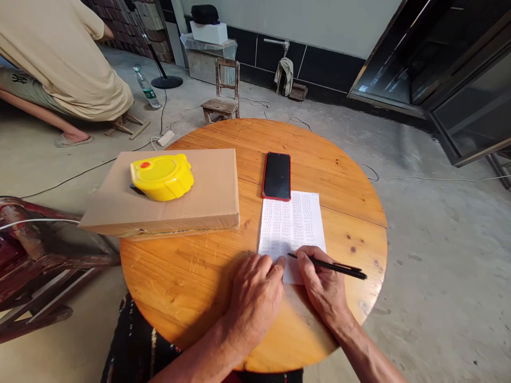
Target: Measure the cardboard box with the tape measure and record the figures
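Far left: co-worker's shorts (34, 91) carry a small black mark, can't make it out. Bottle (146, 88) on floor has a green label, print too small to read. Carton (207, 186) on desk (339, 175), yellow case (162, 178) with red button on top. Left hand (257, 284) palm down, fingers curled, at paper's lower-left edge; can't tell if it grips anything. Paper (293, 226) lies just ahead of both hands: rows of small handwriting, illegible. Phone (277, 175) overlaps its top edge, screen dark. Right hand (325, 282) pinches black pen (343, 268), tip at lower rows.
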A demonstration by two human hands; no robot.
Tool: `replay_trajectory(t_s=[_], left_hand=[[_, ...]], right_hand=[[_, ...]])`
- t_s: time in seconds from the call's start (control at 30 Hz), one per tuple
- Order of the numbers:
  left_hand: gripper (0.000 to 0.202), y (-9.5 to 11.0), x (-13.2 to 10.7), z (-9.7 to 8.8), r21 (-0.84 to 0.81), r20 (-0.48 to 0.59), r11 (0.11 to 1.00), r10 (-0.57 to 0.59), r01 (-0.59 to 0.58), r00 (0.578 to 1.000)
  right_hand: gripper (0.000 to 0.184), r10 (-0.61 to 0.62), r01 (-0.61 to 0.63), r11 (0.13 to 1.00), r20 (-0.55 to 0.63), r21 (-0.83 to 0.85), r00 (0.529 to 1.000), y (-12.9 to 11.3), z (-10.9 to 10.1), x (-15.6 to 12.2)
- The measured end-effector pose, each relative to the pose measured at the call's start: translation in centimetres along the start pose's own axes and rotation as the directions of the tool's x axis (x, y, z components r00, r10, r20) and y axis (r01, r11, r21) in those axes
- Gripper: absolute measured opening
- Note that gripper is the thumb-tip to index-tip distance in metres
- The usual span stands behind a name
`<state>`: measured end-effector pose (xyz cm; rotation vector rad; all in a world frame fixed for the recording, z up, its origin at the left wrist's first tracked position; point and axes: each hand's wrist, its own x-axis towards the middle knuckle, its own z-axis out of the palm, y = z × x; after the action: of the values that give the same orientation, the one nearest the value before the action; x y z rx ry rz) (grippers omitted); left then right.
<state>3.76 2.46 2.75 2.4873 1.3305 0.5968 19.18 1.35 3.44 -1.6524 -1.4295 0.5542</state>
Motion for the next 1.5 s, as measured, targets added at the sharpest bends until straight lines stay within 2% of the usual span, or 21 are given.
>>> replay_trajectory(t_s=[0.53, 0.77, 0.97, 1.13, 1.3, 1.5], left_hand=[[0.026, -0.1, -0.2, 0.2, -0.022, 0.007, 1.0, -0.005, 0.005, 1.0], [0.027, -0.1, -0.1, 0.1, -0.023, 0.027, 1.0, -0.019, 0.02, 0.999], [0.026, -0.2, -0.1, 0.2, -0.031, 0.024, 0.999, -0.008, 0.009, 1.0], [0.028, -0.3, -0.2, 0.2, -0.041, -0.006, 0.999, 0.002, -0.002, 1.0], [0.027, -0.2, -0.1, 0.3, -0.037, -0.022, 0.999, 0.012, -0.013, 1.0], [0.027, -0.2, -0.1, 0.3, -0.03, -0.004, 1.0, 0.001, -0.001, 1.0]], right_hand=[[0.021, 0.004, -0.004, 1.0, 0.003, -0.002, 1.0, 0.0, 0.1, 0.0], [0.02, 0.029, -0.029, 0.998, -0.012, 0.051, 0.999, 0.2, 0.1, -0.1], [0.02, 0.02, -0.02, 1.0, 0.012, 0.017, 1.0, 0.1, 0.1, 0.0], [0.018, 0.055, -0.051, 0.992, -0.037, 0.114, 0.998, 0.6, -0.3, -0.2], [0.018, 0.095, -0.09, 0.984, -0.029, 0.154, 0.995, 0.9, -0.4, -0.3], [0.02, 0.07, -0.065, 0.985, -0.025, 0.161, 0.997, 0.7, 0.0, -0.3]])
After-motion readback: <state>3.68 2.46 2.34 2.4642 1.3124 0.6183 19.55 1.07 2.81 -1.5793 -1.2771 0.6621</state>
